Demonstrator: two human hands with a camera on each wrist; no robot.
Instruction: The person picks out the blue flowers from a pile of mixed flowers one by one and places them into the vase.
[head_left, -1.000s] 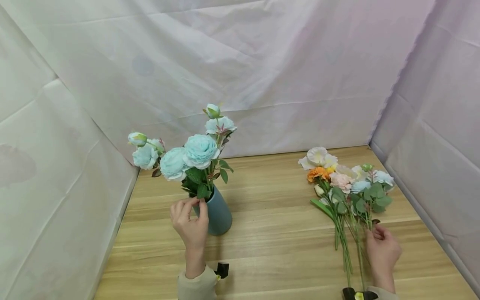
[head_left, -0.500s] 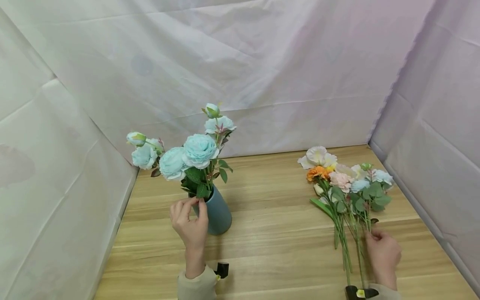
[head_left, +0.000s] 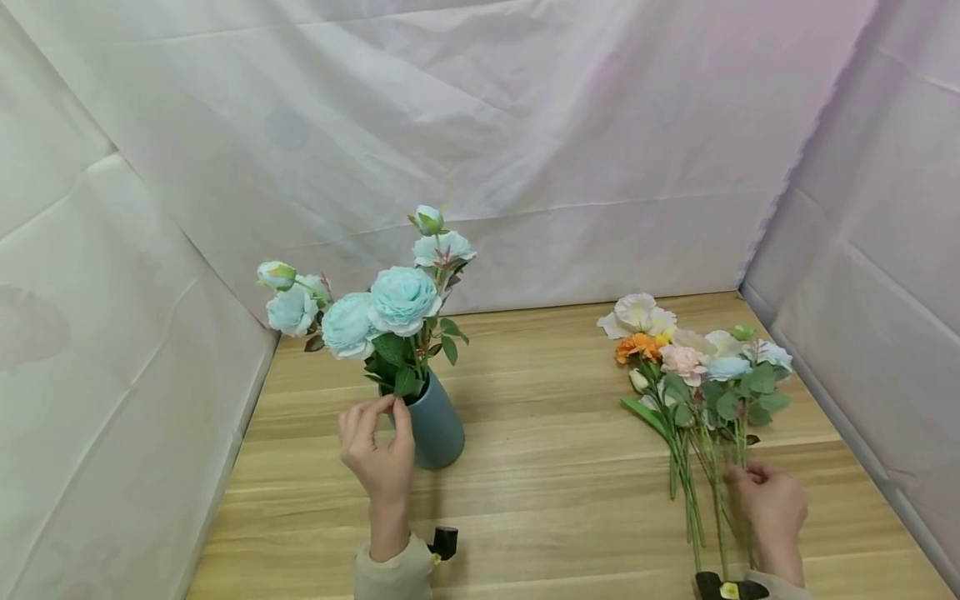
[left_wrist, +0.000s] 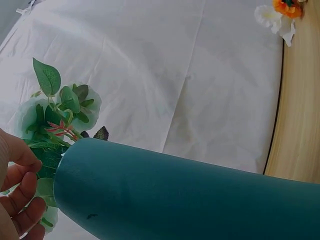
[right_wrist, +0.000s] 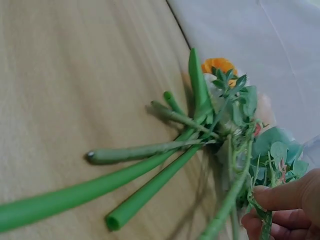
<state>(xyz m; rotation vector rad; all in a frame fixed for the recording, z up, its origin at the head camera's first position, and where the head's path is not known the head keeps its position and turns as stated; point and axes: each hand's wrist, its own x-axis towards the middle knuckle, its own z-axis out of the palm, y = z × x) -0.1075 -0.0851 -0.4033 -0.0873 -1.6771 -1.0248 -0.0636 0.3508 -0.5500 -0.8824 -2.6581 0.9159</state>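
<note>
Blue-grey vase, one, between 6 and 7 o'clock in the head view, apparently part filled: pale-blue peony-like blooms and buds stand in place. Left hand, at 7 o'clock: thumb and forefinger seemingly pinch a green leaf at the rim. Loose on the wooden table, near 4 o'clock, outside the vase: white flower, orange flower, pink flower, pale-blue spray. Right hand, also 4 o'clock, pinches a slim green stem, not yet in the vase.
</note>
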